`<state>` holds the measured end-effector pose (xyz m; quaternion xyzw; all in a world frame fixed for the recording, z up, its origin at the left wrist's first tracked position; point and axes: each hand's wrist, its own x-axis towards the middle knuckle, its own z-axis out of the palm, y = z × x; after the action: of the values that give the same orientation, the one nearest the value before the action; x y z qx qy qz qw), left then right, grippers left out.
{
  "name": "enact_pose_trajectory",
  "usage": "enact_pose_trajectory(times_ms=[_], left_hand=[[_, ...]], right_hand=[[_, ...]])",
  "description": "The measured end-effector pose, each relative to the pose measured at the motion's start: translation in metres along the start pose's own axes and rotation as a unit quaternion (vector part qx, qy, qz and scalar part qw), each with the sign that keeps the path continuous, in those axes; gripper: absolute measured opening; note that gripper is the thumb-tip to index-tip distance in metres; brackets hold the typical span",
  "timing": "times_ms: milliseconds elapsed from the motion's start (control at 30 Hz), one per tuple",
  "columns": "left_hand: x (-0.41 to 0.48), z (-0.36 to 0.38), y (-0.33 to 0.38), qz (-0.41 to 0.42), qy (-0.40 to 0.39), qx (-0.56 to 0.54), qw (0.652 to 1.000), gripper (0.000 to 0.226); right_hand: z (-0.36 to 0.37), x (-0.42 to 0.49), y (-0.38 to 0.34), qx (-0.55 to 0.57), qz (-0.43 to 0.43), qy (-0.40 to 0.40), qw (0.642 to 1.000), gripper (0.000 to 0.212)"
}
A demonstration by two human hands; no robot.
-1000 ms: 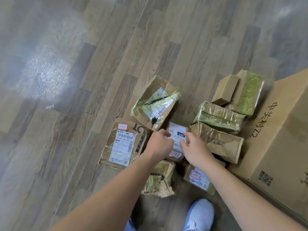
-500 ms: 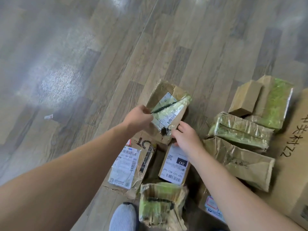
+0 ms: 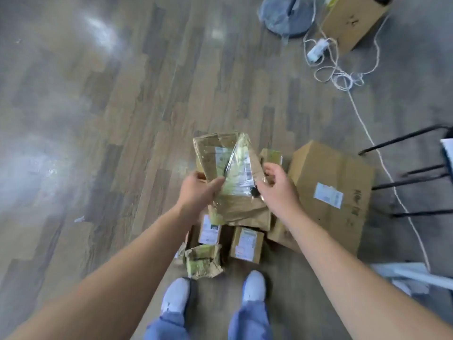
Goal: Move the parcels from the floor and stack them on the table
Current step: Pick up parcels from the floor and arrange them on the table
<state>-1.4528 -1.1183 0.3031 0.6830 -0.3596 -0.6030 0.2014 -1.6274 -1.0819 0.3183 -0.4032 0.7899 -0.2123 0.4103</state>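
One large cardboard box [image 3: 331,192] lies on the wooden floor [image 3: 110,143], and every place below is given from it. Left of the box, clear of the floor, is the held parcel [image 3: 230,177]. It is a flat, creased brown packet with a white label and loose clear and green tape across its face.

The person's left hand [image 3: 198,190] grips the packet's left edge, thumb laid over the front and fingers behind. The right hand [image 3: 277,185], the one nearer the box, has its fingers curled at the right edge. There they seem to pinch crumpled film rather than card.

The step in hand looks like the carry to the surface, which is not in view. To do it well, the right hand should probably take hold of the card itself, since film may tear or slip. The packet is best kept flat so that it makes a level base for a stack.

Left of the box's near corner, under the held parcel, three smaller ones wait on the floor. They are a labelled box [image 3: 246,244], a narrow labelled parcel [image 3: 209,229] further left, and a torn green-taped parcel [image 3: 203,260] nearest the shoes [image 3: 255,288]. The person should step round these and round the white cord [image 3: 367,123] beyond the box.
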Motion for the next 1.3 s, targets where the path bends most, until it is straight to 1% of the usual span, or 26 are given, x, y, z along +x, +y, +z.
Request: enact_pose_trajectory(times_ms=[100, 167, 300, 367, 433, 533, 600, 700, 800, 900, 1033, 1100, 1133, 1200, 1233, 1300], left_hand=[[-0.076, 0.018, 0.057, 0.024, -0.07, 0.017, 0.997, 0.024], [-0.128, 0.029, 0.091, 0.049, -0.112, 0.02, 0.992, 0.024], [-0.222, 0.059, 0.147, 0.15, -0.156, 0.074, 0.973, 0.009], [-0.266, 0.079, 0.17, 0.206, -0.181, 0.11, 0.955, 0.008], [-0.313, 0.102, 0.185, 0.269, -0.206, 0.156, 0.928, 0.009], [-0.391, 0.141, 0.199, 0.356, -0.246, 0.193, 0.881, 0.009], [-0.442, 0.171, 0.199, 0.396, -0.27, 0.211, 0.852, 0.007], [-0.518, 0.218, 0.185, 0.444, -0.302, 0.219, 0.815, 0.007], [-0.594, 0.261, 0.16, 0.494, -0.326, 0.22, 0.776, 0.015], [-0.664, 0.303, 0.128, 0.534, -0.346, 0.213, 0.741, 0.014], [-0.753, 0.346, 0.089, 0.575, -0.363, 0.212, 0.702, 0.008], [-0.787, 0.363, 0.075, 0.594, -0.371, 0.219, 0.68, 0.008], [-0.801, 0.371, 0.069, 0.604, -0.376, 0.221, 0.667, 0.007], [-0.823, 0.389, 0.06, 0.626, -0.387, 0.223, 0.64, 0.015], [-0.832, 0.398, 0.057, 0.636, -0.393, 0.226, 0.624, 0.016], [-0.848, 0.417, 0.05, 0.653, -0.419, 0.229, 0.588, 0.01]], right_hand=[[-0.082, -0.075, -0.035, -0.033, -0.015, 0.062, 0.997, 0.04], [-0.131, -0.121, -0.048, -0.029, 0.001, 0.102, 0.994, 0.046], [-0.216, -0.216, -0.054, 0.0, 0.03, 0.18, 0.983, 0.056], [-0.254, -0.261, -0.05, 0.016, 0.047, 0.218, 0.975, 0.056], [-0.29, -0.307, -0.044, 0.017, 0.057, 0.261, 0.963, 0.059], [-0.343, -0.377, -0.024, -0.011, 0.074, 0.363, 0.929, 0.057], [-0.372, -0.427, -0.002, 0.007, 0.081, 0.42, 0.904, 0.059], [-0.409, -0.505, 0.039, 0.024, 0.077, 0.478, 0.874, 0.069], [-0.44, -0.59, 0.087, 0.05, 0.092, 0.486, 0.868, 0.078], [-0.464, -0.672, 0.133, 0.065, 0.111, 0.498, 0.858, 0.083], [-0.486, -0.754, 0.178, 0.083, 0.127, 0.563, 0.812, 0.084], [-0.495, -0.785, 0.197, 0.082, 0.129, 0.595, 0.789, 0.08], [-0.499, -0.799, 0.206, 0.076, 0.134, 0.606, 0.781, 0.077], [-0.506, -0.823, 0.224, 0.067, 0.148, 0.617, 0.77, 0.074], [-0.509, -0.833, 0.233, 0.066, 0.159, 0.62, 0.766, 0.073], [-0.516, -0.85, 0.251, 0.06, 0.182, 0.628, 0.754, 0.069]])
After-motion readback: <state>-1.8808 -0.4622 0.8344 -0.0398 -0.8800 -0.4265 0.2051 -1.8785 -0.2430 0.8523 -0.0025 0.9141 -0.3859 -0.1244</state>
